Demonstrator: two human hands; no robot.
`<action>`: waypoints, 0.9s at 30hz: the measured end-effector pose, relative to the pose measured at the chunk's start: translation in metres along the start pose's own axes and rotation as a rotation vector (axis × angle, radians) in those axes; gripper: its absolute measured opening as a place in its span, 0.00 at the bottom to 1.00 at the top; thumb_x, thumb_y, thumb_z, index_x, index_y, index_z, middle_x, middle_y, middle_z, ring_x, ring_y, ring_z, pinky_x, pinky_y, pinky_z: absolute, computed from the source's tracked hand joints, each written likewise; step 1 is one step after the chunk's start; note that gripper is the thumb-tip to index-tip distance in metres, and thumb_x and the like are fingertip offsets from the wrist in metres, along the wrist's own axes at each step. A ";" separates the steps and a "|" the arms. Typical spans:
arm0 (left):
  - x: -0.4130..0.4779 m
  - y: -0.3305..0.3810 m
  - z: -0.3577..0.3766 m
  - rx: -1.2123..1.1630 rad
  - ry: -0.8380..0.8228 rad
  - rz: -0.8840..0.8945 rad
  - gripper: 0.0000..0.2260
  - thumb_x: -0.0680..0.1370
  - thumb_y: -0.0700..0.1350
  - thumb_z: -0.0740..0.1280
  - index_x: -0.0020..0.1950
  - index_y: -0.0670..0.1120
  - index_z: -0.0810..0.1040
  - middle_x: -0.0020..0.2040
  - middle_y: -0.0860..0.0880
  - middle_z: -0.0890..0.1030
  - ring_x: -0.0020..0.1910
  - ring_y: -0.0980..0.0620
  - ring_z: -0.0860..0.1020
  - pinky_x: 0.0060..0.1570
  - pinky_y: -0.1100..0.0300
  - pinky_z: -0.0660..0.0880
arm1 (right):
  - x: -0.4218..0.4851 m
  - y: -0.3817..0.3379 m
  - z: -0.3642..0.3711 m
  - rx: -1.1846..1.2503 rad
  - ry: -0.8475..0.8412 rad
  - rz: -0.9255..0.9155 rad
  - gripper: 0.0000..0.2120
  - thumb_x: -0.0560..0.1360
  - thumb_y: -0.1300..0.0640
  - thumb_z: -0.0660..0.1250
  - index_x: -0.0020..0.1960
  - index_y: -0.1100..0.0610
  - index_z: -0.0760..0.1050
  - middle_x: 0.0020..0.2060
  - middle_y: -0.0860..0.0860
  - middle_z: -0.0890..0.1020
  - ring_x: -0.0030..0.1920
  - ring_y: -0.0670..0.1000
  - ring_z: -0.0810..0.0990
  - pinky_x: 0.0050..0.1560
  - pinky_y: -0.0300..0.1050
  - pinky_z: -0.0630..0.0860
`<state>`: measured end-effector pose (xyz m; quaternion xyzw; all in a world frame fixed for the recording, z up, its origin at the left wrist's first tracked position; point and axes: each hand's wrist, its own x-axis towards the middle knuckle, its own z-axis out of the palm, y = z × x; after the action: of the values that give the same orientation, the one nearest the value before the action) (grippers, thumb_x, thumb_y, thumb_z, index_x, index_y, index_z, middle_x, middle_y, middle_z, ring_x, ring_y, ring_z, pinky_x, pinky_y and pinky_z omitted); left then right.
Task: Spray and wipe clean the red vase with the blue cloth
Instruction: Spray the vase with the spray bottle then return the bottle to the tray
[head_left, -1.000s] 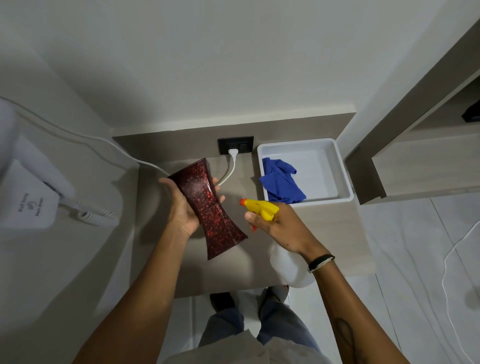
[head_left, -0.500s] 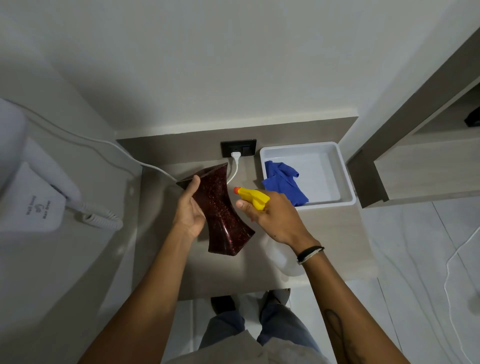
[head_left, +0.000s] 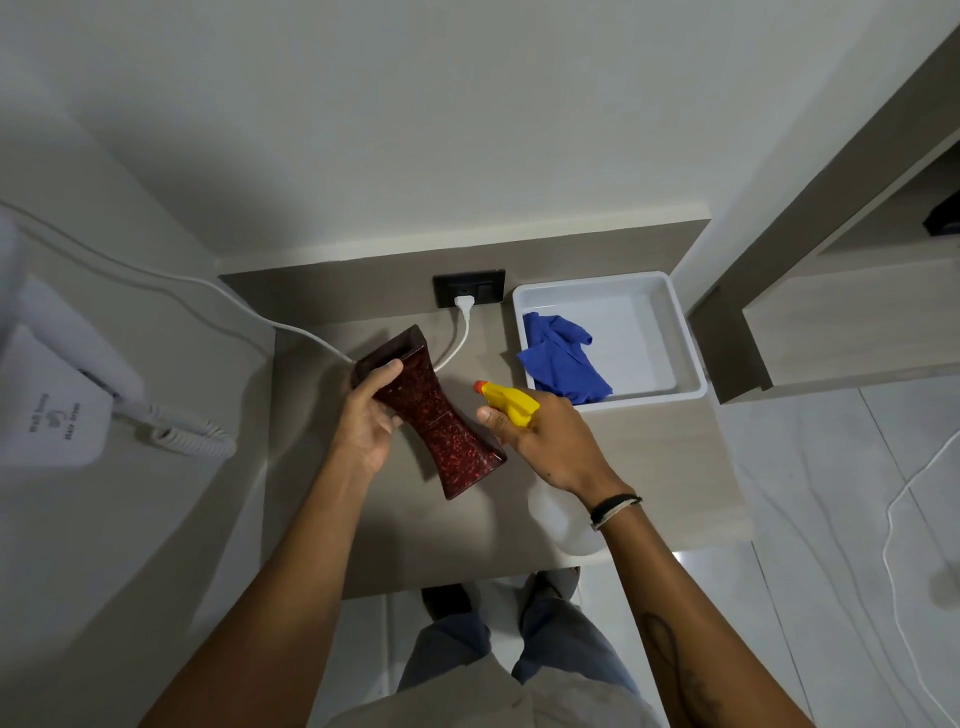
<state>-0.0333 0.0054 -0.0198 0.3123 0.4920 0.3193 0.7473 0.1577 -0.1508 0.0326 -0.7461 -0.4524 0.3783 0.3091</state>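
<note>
The dark red speckled vase (head_left: 441, 421) is tilted above the wooden counter, its mouth toward the back left. My left hand (head_left: 366, 415) grips it near the mouth. My right hand (head_left: 540, 441) holds a spray bottle (head_left: 506, 400) with a yellow head and orange nozzle aimed left at the vase from a short distance; its translucent white body shows below my wrist. The crumpled blue cloth (head_left: 563, 358) lies in the left part of the white tray (head_left: 685, 332).
A black wall socket (head_left: 470, 288) with a white plug and cable sits behind the vase. A white wall-mounted hair dryer (head_left: 57, 410) with coiled cord hangs at left. A wooden shelf unit (head_left: 841, 312) stands at right; the counter's front edge is near my feet.
My left hand turned the vase over about its long axis and back, so its mouth again points back left. My right hand keeps the nozzle close to the vase.
</note>
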 end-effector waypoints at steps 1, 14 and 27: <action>0.000 -0.001 0.002 0.007 0.029 0.015 0.42 0.64 0.50 0.81 0.76 0.38 0.76 0.54 0.45 0.85 0.50 0.48 0.85 0.50 0.51 0.79 | 0.000 0.002 0.001 -0.007 0.000 -0.003 0.36 0.76 0.26 0.60 0.69 0.51 0.83 0.44 0.51 0.88 0.46 0.53 0.86 0.55 0.62 0.83; -0.004 -0.021 0.017 0.003 0.257 0.227 0.38 0.67 0.37 0.80 0.74 0.45 0.67 0.61 0.45 0.82 0.56 0.46 0.83 0.51 0.49 0.82 | 0.003 0.004 0.021 -0.081 -0.009 -0.029 0.26 0.81 0.32 0.66 0.70 0.47 0.82 0.48 0.46 0.88 0.49 0.52 0.86 0.52 0.56 0.84; -0.001 -0.011 -0.012 0.449 0.273 0.223 0.39 0.58 0.56 0.87 0.65 0.51 0.76 0.58 0.52 0.85 0.57 0.51 0.87 0.62 0.43 0.84 | 0.000 0.028 0.031 -0.146 0.013 0.016 0.25 0.80 0.31 0.66 0.62 0.50 0.83 0.49 0.52 0.89 0.49 0.56 0.87 0.45 0.48 0.77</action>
<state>-0.0430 -0.0001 -0.0312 0.4762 0.6092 0.3217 0.5464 0.1441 -0.1588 -0.0062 -0.7729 -0.4707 0.3418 0.2537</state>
